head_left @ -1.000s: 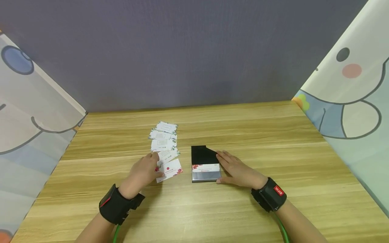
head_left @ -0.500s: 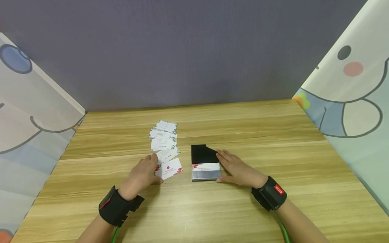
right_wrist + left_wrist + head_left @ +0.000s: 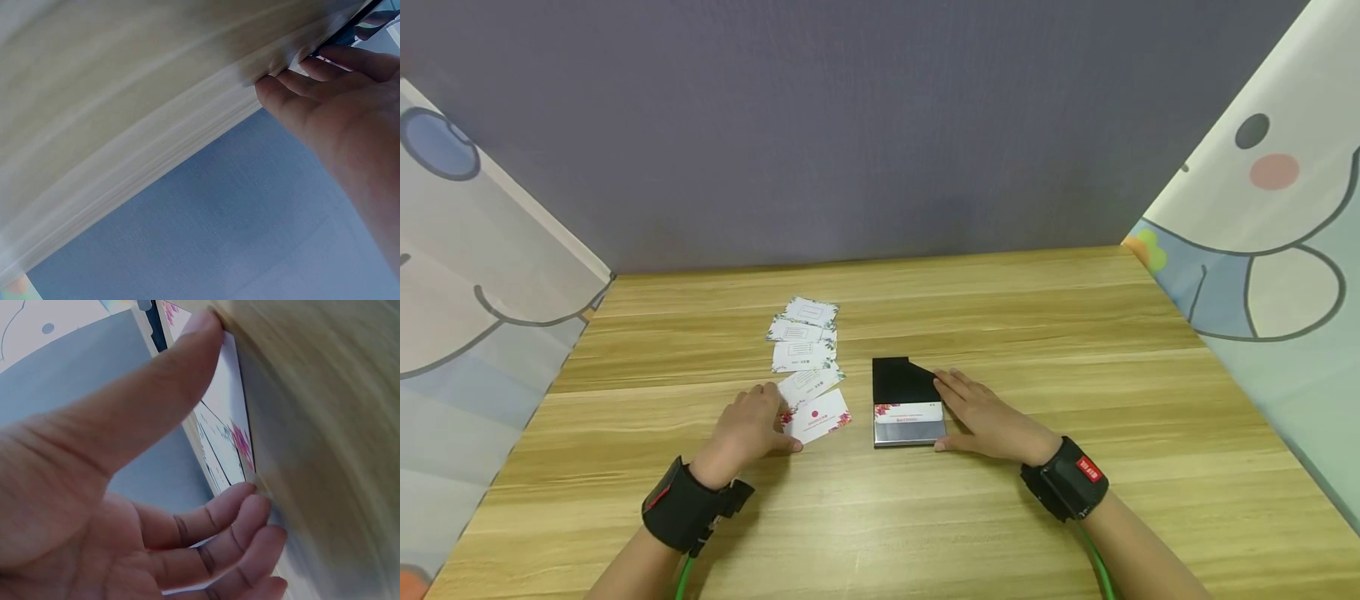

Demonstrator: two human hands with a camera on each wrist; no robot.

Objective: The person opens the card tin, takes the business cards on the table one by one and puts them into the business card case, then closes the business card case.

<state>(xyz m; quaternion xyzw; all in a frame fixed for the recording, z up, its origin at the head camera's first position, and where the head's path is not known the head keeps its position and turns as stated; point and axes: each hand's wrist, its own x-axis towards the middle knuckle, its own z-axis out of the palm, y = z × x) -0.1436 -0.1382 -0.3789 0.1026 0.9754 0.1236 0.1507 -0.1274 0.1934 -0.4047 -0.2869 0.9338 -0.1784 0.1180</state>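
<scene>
Business cards lie in an overlapping column on the table, the nearest card (image 3: pixel 815 416) printed with red flowers. My left hand (image 3: pixel 747 427) is at that card's left side. In the left wrist view its thumb (image 3: pixel 181 359) and fingers (image 3: pixel 231 531) are spread wide apart, with the tips right at the card's edges. To the right sits a card case (image 3: pixel 910 433), its black lid (image 3: pixel 898 382) laid back and a white card (image 3: pixel 910 413) in its silver tray. My right hand (image 3: pixel 988 421) rests against the case's right side with fingers nearly straight.
Other white business cards (image 3: pixel 805 357) with leafy corners extend toward the back. A grey panel (image 3: pixel 880 142) rises behind the wooden table (image 3: pixel 1037 317), and printed cartoon panels (image 3: pixel 1285 250) stand on both sides. Each wrist wears a black band (image 3: pixel 1063 479) with a green cable.
My left hand has drawn back slightly to the left, its fingers uncovering more of the second card. The nearest card has shifted slightly away and left. My right hand stays by the case.
</scene>
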